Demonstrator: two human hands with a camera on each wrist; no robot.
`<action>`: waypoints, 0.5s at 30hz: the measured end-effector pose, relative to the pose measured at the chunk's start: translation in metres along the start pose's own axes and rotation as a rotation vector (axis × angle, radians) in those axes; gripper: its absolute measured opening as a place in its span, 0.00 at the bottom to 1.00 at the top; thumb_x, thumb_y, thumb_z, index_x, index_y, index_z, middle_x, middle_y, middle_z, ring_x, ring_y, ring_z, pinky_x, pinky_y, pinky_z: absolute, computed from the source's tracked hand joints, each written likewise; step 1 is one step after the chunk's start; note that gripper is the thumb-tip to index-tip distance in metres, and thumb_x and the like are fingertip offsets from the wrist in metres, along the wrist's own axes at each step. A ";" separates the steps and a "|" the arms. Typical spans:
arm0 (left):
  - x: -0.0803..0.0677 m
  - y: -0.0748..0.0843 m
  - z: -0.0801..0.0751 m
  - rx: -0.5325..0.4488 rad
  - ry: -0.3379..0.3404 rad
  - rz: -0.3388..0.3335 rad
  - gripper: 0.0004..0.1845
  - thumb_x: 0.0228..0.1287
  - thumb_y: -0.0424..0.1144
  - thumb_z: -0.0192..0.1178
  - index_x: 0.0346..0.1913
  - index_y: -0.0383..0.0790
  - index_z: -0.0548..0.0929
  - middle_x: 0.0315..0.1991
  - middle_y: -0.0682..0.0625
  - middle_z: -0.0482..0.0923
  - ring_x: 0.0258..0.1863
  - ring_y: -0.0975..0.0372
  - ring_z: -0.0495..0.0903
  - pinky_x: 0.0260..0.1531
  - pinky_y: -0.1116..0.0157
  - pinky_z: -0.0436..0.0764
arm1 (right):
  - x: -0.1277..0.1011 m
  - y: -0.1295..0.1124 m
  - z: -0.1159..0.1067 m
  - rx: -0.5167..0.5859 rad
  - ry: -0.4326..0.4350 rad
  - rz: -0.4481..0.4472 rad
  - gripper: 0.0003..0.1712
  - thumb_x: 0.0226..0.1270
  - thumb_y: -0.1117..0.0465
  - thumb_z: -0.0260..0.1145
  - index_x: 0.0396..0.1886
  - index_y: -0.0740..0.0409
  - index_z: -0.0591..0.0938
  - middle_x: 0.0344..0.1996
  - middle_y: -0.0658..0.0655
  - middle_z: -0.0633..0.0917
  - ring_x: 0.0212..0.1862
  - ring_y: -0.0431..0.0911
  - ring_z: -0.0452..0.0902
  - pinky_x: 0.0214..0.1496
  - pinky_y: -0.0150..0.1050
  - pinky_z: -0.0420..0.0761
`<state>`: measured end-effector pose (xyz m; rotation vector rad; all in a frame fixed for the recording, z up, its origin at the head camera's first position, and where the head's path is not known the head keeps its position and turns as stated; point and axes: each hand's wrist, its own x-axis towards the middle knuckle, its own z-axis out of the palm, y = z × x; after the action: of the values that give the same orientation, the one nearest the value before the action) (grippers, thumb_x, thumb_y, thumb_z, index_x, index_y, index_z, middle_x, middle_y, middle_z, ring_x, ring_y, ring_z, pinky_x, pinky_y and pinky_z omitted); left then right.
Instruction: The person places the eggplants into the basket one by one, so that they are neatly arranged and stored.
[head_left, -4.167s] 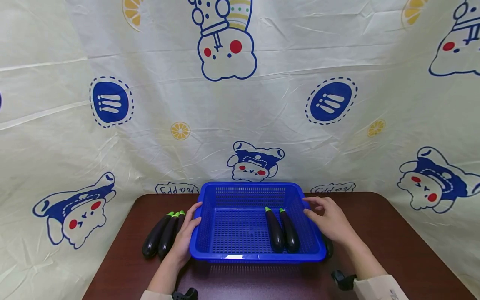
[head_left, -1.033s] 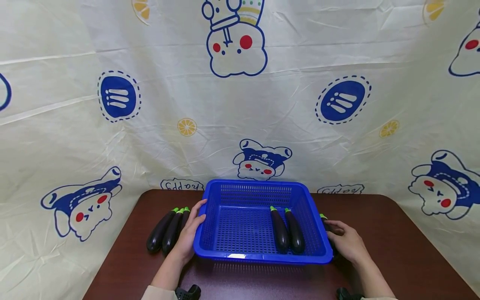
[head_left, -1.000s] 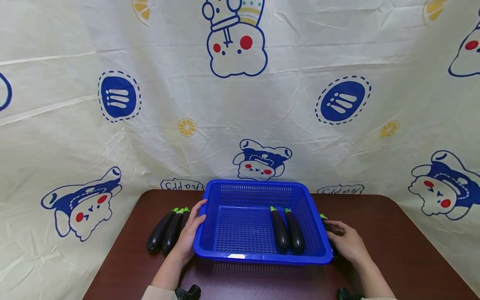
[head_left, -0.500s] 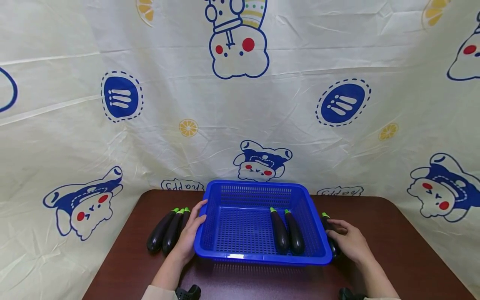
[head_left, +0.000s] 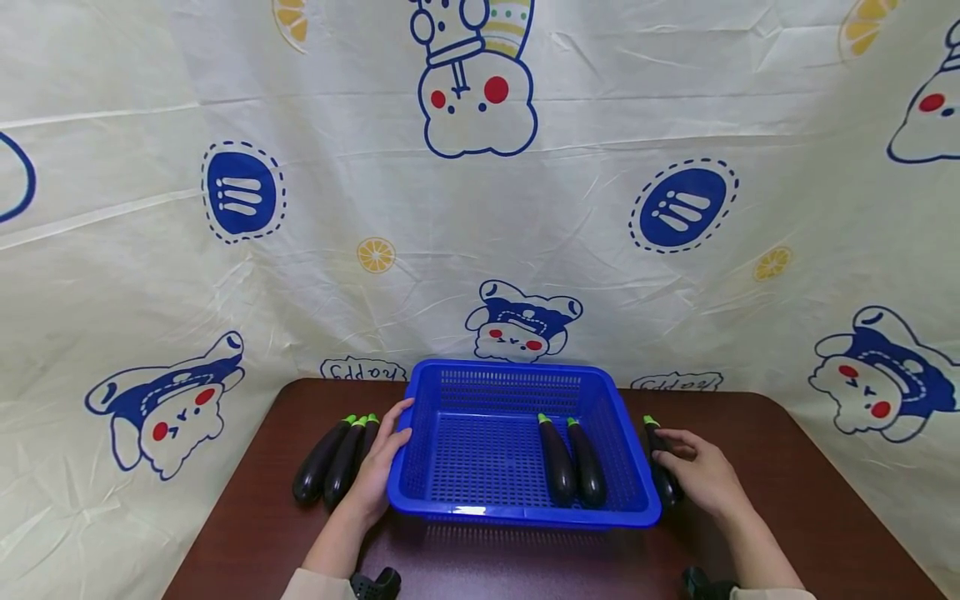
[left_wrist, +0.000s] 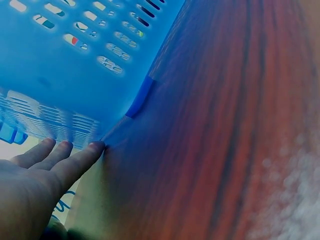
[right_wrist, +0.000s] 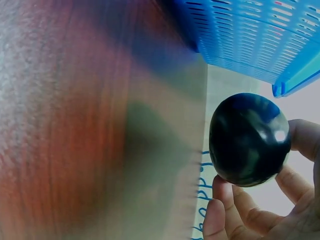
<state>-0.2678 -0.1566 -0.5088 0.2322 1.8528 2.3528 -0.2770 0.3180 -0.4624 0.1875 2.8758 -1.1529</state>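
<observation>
One eggplant (head_left: 663,471) gripped (right hand (head_left: 703,479)), blue basket (head_left: 517,518)

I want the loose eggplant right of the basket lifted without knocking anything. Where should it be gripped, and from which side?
Grip the eggplant around its thick middle, from its right. The blue basket blocks its left, and the right hand already curls its fingers around it there.

You faced a cream cloth backdrop (head_left: 480,250) that was creased and printed with blue cartoon figures with red cheeks, blue ovals and orange slices. It hung behind and beside a dark brown wooden table (head_left: 810,500), under even, soft light.
</observation>
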 end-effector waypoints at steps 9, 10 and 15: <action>-0.001 0.002 0.001 -0.004 0.018 -0.008 0.27 0.83 0.45 0.41 0.80 0.60 0.55 0.79 0.41 0.56 0.70 0.42 0.67 0.59 0.56 0.76 | -0.003 -0.014 -0.008 -0.012 0.023 -0.030 0.31 0.77 0.48 0.62 0.73 0.58 0.73 0.64 0.77 0.77 0.63 0.69 0.75 0.53 0.56 0.78; -0.001 0.002 0.002 -0.003 0.019 -0.008 0.27 0.83 0.46 0.41 0.80 0.60 0.55 0.79 0.41 0.56 0.70 0.42 0.67 0.59 0.56 0.76 | -0.003 -0.015 -0.008 -0.015 0.026 -0.036 0.31 0.77 0.48 0.62 0.73 0.58 0.74 0.63 0.76 0.78 0.62 0.68 0.76 0.52 0.54 0.79; 0.000 0.002 0.002 -0.002 0.021 -0.010 0.27 0.83 0.46 0.42 0.80 0.60 0.55 0.79 0.40 0.56 0.70 0.42 0.67 0.59 0.56 0.76 | -0.005 -0.022 -0.012 -0.028 0.046 -0.066 0.30 0.76 0.48 0.64 0.72 0.57 0.75 0.58 0.72 0.83 0.56 0.63 0.81 0.42 0.41 0.77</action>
<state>-0.2670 -0.1556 -0.5063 0.1984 1.8566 2.3589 -0.2751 0.3104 -0.4381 0.1211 2.9580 -1.1325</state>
